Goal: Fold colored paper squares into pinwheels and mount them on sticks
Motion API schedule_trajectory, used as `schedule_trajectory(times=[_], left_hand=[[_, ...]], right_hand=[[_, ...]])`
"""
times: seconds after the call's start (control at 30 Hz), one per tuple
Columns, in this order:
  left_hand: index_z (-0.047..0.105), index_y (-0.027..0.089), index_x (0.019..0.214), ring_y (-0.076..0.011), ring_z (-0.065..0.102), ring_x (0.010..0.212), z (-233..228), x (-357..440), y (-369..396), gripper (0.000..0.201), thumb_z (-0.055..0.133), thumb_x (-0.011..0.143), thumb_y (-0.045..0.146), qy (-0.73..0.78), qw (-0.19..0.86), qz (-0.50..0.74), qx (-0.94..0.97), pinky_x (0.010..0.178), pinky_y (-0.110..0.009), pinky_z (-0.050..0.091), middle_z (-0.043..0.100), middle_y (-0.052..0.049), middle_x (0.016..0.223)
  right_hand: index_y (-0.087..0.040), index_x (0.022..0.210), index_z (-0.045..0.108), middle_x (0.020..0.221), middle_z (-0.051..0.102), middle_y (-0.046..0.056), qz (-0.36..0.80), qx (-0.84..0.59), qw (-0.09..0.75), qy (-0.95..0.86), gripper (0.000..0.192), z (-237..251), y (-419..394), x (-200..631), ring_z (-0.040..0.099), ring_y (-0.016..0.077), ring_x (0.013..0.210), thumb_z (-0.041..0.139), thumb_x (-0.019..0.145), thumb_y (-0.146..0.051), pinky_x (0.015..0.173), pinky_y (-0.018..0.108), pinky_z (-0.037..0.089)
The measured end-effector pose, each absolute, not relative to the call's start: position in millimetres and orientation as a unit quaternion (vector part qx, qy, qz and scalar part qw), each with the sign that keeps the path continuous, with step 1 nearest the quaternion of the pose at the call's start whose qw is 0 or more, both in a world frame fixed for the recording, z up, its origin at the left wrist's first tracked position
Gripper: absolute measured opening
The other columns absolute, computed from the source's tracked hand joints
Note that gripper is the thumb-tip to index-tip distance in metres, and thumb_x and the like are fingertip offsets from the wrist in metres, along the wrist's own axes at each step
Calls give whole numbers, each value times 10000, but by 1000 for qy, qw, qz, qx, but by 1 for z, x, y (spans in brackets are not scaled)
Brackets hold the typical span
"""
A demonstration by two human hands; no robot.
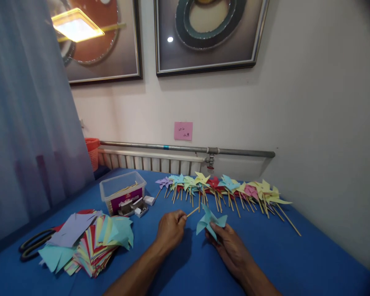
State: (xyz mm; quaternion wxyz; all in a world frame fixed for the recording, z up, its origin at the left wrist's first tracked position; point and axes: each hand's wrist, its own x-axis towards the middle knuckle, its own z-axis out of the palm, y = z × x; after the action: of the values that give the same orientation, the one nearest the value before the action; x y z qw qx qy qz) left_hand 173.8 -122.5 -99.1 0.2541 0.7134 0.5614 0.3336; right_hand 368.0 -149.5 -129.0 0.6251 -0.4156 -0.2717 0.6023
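Bare forearms, unadorned hands point(231, 246)
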Motion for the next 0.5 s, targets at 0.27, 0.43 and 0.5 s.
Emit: schedule_trajectory(times=[0.27,0.43,0.5], left_hand=[[708,186,845,-154,573,705,-100,177,-125,212,519,904,261,561,251,340,712,648,-256,317,670,-8,721],[706,178,802,-156,568,693,-104,183,-130,227,516,882,274,524,289,326,732,630,-254,331,663,-10,706],[706,178,798,-156,570,690,-105,187,-134,227,507,872,259,505,298,314,747,623,-253,333,666,-11,709]], right_hand=[[-219,813,717,859,747,17,596,-410,623,-298,321,-127,-152,369,695,208,805,924,595,-331,757,335,599],[-207,819,716,821,735,14,594,-412,623,-299,354,-127,-152,368,693,206,788,935,574,-340,742,327,587],[-204,822,718,793,725,6,596,-409,624,-297,365,-126,-152,367,685,196,771,942,566,-338,735,316,578]])
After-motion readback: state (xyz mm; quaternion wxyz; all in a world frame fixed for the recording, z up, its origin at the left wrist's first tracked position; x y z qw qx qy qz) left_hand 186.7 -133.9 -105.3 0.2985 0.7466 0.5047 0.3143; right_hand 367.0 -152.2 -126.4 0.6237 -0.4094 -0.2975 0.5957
